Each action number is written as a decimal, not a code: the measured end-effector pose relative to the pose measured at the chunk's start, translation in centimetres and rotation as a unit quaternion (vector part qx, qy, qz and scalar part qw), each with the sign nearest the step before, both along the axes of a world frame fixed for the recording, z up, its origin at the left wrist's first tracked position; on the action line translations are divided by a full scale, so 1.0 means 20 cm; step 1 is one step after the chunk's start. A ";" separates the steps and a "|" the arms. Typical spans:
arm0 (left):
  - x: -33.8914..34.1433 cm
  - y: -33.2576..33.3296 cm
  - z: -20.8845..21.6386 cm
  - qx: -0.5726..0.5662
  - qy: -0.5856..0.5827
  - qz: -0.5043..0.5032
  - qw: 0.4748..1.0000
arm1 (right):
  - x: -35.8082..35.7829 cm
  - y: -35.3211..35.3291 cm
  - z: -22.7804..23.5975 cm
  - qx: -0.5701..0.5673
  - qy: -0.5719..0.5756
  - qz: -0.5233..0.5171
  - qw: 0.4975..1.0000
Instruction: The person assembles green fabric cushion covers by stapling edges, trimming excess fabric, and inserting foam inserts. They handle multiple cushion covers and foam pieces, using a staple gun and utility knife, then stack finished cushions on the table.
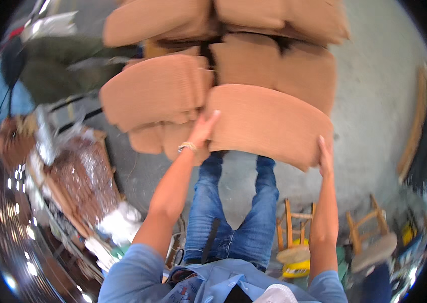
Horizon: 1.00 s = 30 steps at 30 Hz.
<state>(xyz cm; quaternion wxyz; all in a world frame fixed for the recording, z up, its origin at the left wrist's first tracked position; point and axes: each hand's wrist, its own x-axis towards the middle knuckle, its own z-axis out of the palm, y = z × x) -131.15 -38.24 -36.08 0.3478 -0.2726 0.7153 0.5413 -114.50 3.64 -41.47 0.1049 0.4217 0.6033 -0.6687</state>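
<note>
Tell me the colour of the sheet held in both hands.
Plain brown cardboard sheet, seen in the head view.

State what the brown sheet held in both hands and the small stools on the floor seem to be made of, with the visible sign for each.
Brown sheet: probably corrugated cardboard, matte tan, flat and thin-edged, held by the left hand and right hand.
Stools: seemingly wood, with orange-brown rungs and legs; the seats look pale and possibly woven, too blurred to confirm.

Between our fingertips we see a plain tan cardboard sheet (pixel 269 123); beyond it, matching brown cardboard stacks (pixel 233 45); below our wrists, blue jeans (pixel 233 222) and light-blue sleeves (pixel 132 272).
</note>
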 end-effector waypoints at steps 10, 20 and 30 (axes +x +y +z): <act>0.43 -0.28 0.13 -0.048 0.039 0.039 0.997 | 0.16 -0.21 0.38 -0.012 -0.049 -0.045 0.998; 0.88 -1.74 0.44 -0.121 -0.101 0.312 0.937 | 0.22 -1.56 0.52 -0.083 -0.016 0.014 0.996; 0.25 -2.32 0.19 -0.105 0.067 0.297 0.947 | -0.32 -2.22 0.33 -0.023 0.028 0.062 0.997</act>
